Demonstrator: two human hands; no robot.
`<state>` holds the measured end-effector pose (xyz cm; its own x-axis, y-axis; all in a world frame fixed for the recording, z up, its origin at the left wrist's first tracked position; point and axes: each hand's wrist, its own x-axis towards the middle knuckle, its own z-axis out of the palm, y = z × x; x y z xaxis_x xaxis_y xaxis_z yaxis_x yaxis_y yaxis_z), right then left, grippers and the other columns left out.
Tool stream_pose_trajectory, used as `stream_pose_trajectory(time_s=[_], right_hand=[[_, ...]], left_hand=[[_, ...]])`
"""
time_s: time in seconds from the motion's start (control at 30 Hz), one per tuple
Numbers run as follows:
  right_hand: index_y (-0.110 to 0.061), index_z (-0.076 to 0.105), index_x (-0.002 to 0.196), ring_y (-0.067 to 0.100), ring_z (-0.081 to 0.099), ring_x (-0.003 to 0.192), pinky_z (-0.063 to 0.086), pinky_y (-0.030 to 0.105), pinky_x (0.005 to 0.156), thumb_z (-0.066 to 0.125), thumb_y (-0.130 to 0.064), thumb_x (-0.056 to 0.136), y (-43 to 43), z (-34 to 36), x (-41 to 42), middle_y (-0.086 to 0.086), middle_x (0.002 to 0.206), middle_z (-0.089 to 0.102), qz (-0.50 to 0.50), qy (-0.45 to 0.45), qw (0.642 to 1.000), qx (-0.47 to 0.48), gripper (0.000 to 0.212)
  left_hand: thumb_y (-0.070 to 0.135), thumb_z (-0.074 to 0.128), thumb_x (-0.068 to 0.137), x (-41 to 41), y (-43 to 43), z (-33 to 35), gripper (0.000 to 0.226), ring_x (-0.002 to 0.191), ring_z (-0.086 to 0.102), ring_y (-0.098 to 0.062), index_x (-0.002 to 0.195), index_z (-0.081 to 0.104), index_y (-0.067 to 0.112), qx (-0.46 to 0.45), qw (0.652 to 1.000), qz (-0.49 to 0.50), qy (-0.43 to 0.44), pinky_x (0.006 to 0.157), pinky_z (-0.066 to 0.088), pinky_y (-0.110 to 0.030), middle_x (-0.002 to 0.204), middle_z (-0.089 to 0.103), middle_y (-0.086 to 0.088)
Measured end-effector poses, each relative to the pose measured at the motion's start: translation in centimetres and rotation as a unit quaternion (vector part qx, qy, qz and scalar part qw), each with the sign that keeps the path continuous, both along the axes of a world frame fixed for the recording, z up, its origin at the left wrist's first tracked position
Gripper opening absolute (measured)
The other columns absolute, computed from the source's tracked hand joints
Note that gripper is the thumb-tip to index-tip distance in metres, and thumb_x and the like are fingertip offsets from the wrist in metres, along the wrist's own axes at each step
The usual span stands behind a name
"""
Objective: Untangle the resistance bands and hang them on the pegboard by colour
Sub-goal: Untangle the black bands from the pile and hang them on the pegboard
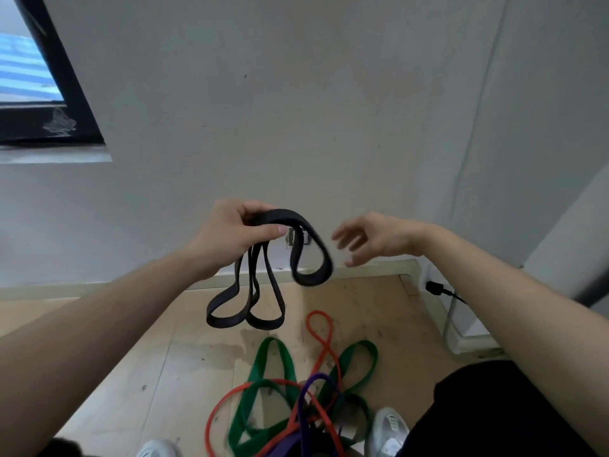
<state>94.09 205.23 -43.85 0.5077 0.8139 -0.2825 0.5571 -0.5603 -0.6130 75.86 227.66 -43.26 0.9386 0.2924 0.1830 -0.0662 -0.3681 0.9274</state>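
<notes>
My left hand pinches the black band, bunched in mid-air, with the right hand spread and empty beside it. I'd hook the right-hand loop and shake the folds out gently — the tangle lies on the floor

Black band; green, red, purple bands

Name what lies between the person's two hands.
In the head view, a loop of the black band, gripped by the left hand, hangs there; the open right hand is apart from it.
</notes>
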Motion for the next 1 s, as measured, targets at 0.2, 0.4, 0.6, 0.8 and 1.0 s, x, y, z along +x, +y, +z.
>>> stream_pose_trajectory(time_s=[0.2, 0.4, 0.6, 0.8, 1.0], right_hand=[[-0.018, 0.063, 0.129, 0.006, 0.065, 0.114, 0.050, 0.021, 0.097, 0.082, -0.025, 0.082, 4.2, 1.4, -4.8, -0.004, 0.120, 0.071, 0.054, 0.034, 0.987, 0.146, 0.051], [-0.007, 0.073, 0.103, 0.027, 0.073, 0.090, 0.054, 0.052, 0.094, 0.076, -0.026, 0.089, 4.7, 2.3, -5.8, 0.013, 0.093, 0.076, 0.037, 0.002, 0.980, 0.194, 0.024], [0.000, 0.072, 0.100, 0.018, 0.067, 0.078, 0.054, 0.042, 0.079, 0.072, -0.016, 0.092, 4.1, 4.2, -6.2, 0.021, 0.085, 0.071, 0.029, 0.005, 0.959, 0.283, 0.018], [-0.003, 0.067, 0.100, 0.012, 0.065, 0.073, 0.053, 0.024, 0.075, 0.061, -0.007, 0.097, 3.0, 5.7, -5.0, 0.005, 0.079, 0.064, -0.021, 0.070, 0.906, 0.417, 0.008], [-0.006, 0.068, 0.107, 0.017, 0.069, 0.085, 0.053, 0.035, 0.086, 0.064, -0.026, 0.092, 0.1, 4.2, -1.2, 0.009, 0.088, 0.070, -0.056, 0.093, 0.937, 0.333, 0.025]], left_hand=[[0.006, 0.082, 0.079, -0.5, -0.3, 0.7, 0.019, 0.088, 0.076, -0.021, 0.096, 0.080, 0.013, 0.024, 0.999, -0.023, 0.020, 0.084, 0.060, -0.029, 0.089, 0.079, -0.005], [0.005, 0.083, 0.077, -0.8, 0.2, 0.6, 0.025, 0.084, 0.076, -0.016, 0.100, 0.077, 0.013, 0.002, 0.999, -0.020, 0.025, 0.079, 0.057, -0.021, 0.088, 0.079, -0.005], [-0.002, 0.082, 0.076, -0.8, -0.8, -0.7, 0.023, 0.086, 0.076, -0.020, 0.097, 0.076, 0.007, 0.013, 0.998, -0.047, 0.025, 0.082, 0.060, -0.025, 0.090, 0.079, -0.008], [0.018, 0.082, 0.081, -0.4, -1.8, -1.4, 0.021, 0.088, 0.074, -0.013, 0.099, 0.075, 0.010, 0.024, 0.997, -0.042, 0.059, 0.076, 0.056, -0.019, 0.092, 0.078, -0.004], [0.008, 0.074, 0.086, -0.5, -1.5, -0.8, 0.018, 0.078, 0.072, -0.018, 0.104, 0.071, 0.005, -0.084, 0.996, -0.029, 0.018, 0.076, 0.058, -0.022, 0.081, 0.074, -0.009]])
